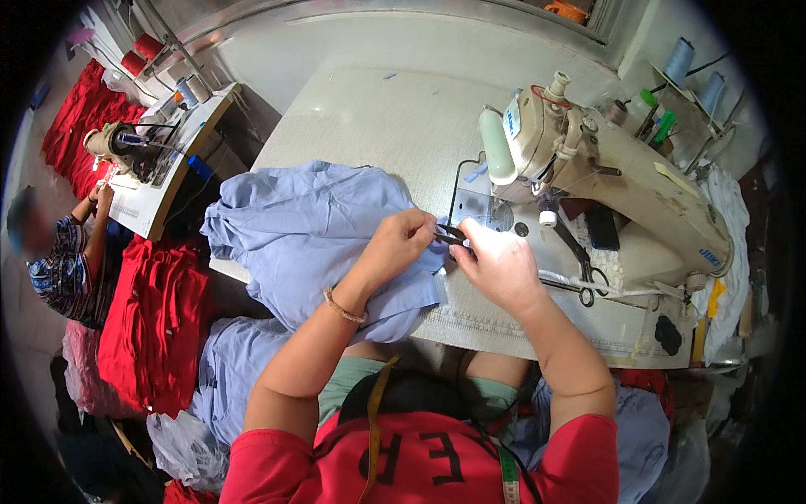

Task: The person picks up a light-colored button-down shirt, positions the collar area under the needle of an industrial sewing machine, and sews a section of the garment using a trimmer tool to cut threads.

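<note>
My left hand is closed in a pinch at the right edge of a light blue cloth, which lies in loose folds on the sewing table. The small bit between its fingertips seems to be part of that cloth. In my right hand is a pair of black thread snips, with the blades pointing left at the left fingertips. Both hands are just left of and in front of the needle area of a cream sewing machine. Fingers hide part of the snips.
Black scissors and a dark phone lie beneath the machine's arm. Thread cones stand at the back right. At the left, a co-worker works at another machine, near piles of red cloth.
</note>
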Demonstrator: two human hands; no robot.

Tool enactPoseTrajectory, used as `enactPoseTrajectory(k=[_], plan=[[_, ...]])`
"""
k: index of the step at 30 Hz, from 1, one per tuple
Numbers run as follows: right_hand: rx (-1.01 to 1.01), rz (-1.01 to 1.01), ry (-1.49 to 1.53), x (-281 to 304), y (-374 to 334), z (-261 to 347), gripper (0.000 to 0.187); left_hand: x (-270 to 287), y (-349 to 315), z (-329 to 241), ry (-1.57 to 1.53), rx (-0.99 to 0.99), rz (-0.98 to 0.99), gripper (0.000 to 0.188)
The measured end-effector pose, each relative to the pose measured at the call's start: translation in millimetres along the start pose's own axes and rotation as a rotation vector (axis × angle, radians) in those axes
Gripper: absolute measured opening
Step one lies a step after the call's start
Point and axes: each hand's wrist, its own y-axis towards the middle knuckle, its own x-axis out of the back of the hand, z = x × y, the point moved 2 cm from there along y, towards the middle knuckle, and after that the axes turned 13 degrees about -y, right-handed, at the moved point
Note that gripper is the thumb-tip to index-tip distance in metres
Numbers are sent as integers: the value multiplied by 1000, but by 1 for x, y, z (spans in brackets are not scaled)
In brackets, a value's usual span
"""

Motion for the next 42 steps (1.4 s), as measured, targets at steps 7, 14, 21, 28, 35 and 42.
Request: enactPoseTrajectory(k=[7,14,21,28,35,42], plan=[[-26,-2,-113,-8,-1,0,20,0,-1,-4,-20,13,1,21],[-19,14,-154,-12,-1,0,18,0,-2,-5,-63,62,-5,19],[-71,39,-154,-14,1,0,18,2,0,-1,-106,89,20,18],[-45,-44,-163,-20,1,-2,17,3,1,1,-189,130,25,17],[41,-113,-234,-21,0,1,14,1,0,-1,-210,110,46,17],[-89,11,-162,-24,3,-7,18,5,1,5,-287,133,3,18]])
